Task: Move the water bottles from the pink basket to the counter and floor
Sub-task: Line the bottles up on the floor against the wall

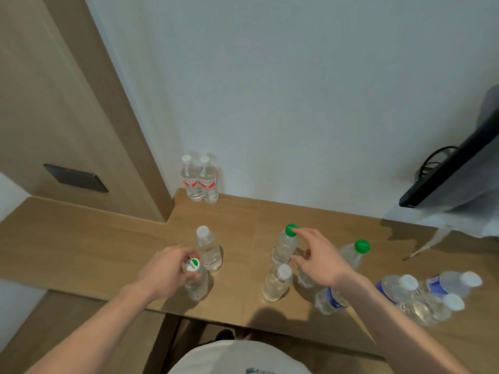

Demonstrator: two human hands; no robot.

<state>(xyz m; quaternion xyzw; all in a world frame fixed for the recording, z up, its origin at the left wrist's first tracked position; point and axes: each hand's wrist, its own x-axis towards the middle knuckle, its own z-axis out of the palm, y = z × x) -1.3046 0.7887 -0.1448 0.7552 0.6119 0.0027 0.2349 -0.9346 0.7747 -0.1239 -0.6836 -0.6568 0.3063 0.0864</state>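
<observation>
Fingers of your left hand [167,268] curl around the neck of a clear bottle [196,282] standing on the counter [81,247]. Your right hand [314,255], fingers spread, touches a green-capped bottle [285,245]. Its forearm hides another bottle [328,299] partly. Contents look clear.

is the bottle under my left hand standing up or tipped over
Upright. The bottle with the green-and-white cap stands on its base on the counter, cap up, with the left hand gripping its neck.
</observation>
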